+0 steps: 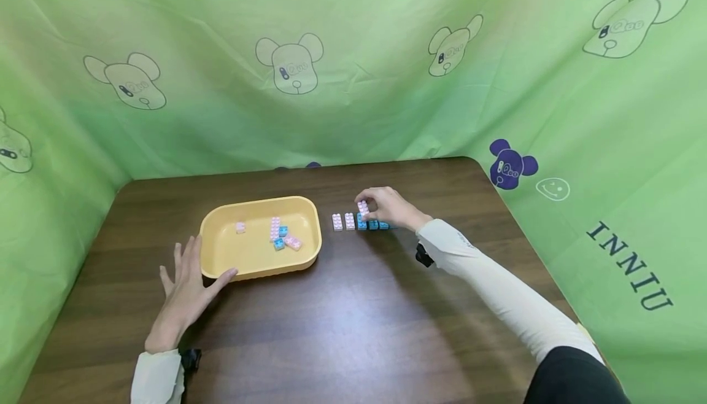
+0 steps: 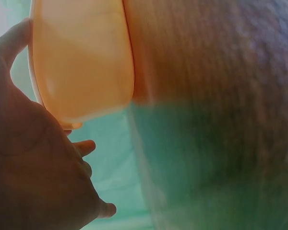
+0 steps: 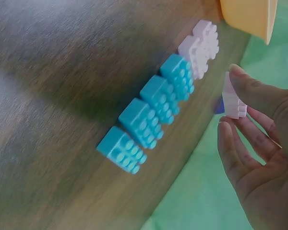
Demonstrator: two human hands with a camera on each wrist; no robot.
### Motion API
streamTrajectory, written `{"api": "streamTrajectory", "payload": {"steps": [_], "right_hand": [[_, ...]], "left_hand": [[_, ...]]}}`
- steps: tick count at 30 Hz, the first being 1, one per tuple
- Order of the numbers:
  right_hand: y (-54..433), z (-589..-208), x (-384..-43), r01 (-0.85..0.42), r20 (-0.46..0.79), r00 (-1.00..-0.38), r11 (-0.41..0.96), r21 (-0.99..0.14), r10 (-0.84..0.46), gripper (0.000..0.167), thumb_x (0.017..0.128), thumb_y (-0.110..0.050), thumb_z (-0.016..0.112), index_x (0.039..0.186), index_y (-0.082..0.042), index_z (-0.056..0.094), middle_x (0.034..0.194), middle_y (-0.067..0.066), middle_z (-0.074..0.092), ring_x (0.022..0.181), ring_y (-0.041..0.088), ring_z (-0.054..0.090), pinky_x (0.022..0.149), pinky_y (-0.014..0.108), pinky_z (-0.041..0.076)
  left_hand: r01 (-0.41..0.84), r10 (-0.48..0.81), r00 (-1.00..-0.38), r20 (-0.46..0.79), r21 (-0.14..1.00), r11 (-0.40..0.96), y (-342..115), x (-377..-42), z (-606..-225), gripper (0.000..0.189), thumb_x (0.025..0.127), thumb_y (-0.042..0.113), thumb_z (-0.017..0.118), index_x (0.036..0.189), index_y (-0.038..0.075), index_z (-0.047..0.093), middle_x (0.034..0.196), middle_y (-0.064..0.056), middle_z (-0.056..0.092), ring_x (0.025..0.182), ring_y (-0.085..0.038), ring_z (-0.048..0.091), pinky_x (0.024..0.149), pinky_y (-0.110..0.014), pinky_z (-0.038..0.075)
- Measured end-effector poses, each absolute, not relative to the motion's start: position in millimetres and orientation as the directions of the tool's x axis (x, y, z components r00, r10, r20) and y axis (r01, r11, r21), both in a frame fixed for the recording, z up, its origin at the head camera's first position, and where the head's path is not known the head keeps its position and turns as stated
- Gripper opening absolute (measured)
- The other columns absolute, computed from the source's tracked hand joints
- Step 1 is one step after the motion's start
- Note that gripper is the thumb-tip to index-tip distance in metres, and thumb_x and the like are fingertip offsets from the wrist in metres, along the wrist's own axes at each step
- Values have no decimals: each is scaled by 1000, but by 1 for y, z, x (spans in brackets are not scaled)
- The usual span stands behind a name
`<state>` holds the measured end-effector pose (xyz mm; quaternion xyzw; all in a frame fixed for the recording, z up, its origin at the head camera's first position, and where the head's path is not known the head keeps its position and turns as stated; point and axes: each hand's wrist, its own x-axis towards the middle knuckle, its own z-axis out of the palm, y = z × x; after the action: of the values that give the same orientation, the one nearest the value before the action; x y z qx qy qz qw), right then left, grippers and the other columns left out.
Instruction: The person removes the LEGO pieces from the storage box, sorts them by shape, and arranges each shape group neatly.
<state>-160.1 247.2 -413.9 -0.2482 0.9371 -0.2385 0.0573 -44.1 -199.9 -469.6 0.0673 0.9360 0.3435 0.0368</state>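
Note:
My right hand (image 1: 393, 209) pinches a pale pink building brick (image 3: 234, 99) between thumb and fingertips, above a row of studded bricks on the table. In that row stand two pink bricks (image 1: 343, 222) at the left, then several blue bricks (image 3: 157, 98) to their right, partly hidden by the hand in the head view. Fingers spread, my left hand (image 1: 186, 293) rests against the left end of a yellow tray (image 1: 221, 253), its thumb at the near rim. Inside the tray lie several loose pink bricks (image 1: 293, 242) and two small blue bricks (image 1: 278, 244).
The brown wooden table (image 1: 331, 330) carries the tray at left of centre and the row to its right. Green printed cloth (image 1: 364, 115) hangs behind the table and along its sides.

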Motion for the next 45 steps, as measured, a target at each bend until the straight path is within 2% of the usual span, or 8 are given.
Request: {"api": "streamTrajectory", "payload": {"steps": [17, 25, 45], "right_hand": [[288, -426, -153, -384, -4, -896, 779, -496, -444, 38, 86, 2, 85, 121, 8, 70, 113, 21, 75, 108, 38, 71, 96, 51, 56], [310, -436, -149, -317, -30, -922, 798, -512, -386, 37, 86, 5, 84, 120, 8, 70, 112, 23, 74, 105, 39, 72, 94, 52, 57], [341, -450, -142, -195, -83, -957, 825, -530, -279, 41, 86, 2, 84, 124, 6, 70, 116, 28, 71, 104, 42, 68, 92, 55, 57]], "left_hand": [[97, 154, -988, -32, 647, 756, -200, -45, -468, 113, 99, 59, 65, 169, 5, -6, 174, -28, -6, 157, -48, -20, 109, -81, -20], [103, 156, -987, -26, 648, 755, -200, -45, -468, 113, 99, 59, 66, 169, 5, -5, 174, -29, -5, 157, -49, -19, 109, -81, -19], [107, 156, -988, -19, 645, 757, -200, -44, -469, 112, 99, 58, 65, 169, 6, -5, 174, -29, -4, 157, -50, -19, 109, -81, -19]]}}
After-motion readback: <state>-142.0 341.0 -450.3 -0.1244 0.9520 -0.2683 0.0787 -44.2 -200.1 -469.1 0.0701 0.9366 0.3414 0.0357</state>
